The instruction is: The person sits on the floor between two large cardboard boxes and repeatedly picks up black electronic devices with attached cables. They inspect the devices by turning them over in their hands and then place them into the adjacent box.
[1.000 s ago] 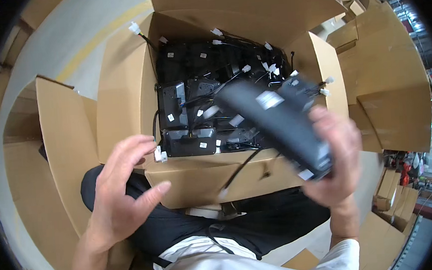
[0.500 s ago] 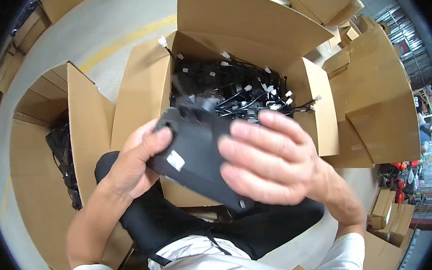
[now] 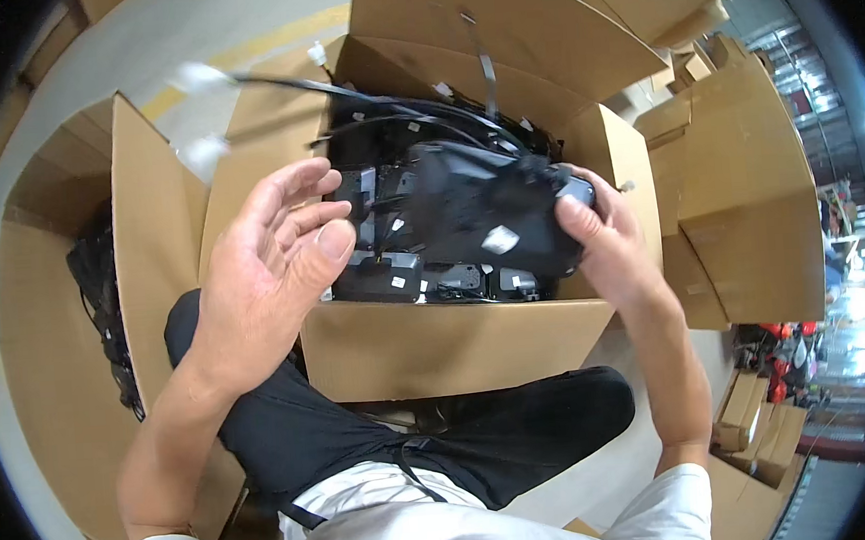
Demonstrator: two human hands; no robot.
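My right hand (image 3: 619, 242) grips a flat black plastic unit (image 3: 473, 207) by its right end, thumb on top. A small white label shows on the unit's face. Black cables (image 3: 371, 104) trail from it toward the upper left and end in white connectors, smeared by motion. My left hand (image 3: 266, 257) is off the unit, empty, with its fingers curved and apart. Both hands are above an open cardboard box (image 3: 448, 344), in which similar black units (image 3: 390, 278) lie side by side. Part of that layer is hidden behind the held unit.
A second open cardboard box (image 3: 155, 249) stands at my left, with black cabled parts (image 3: 105, 313) inside. More cartons (image 3: 748, 198) are to the right and far right. My legs (image 3: 534, 423) are at the near side of the middle box.
The black unit has moved away from me and right, over the box, and its cables now swing out to the left. My left hand has let go; my right hand now grips its right end.
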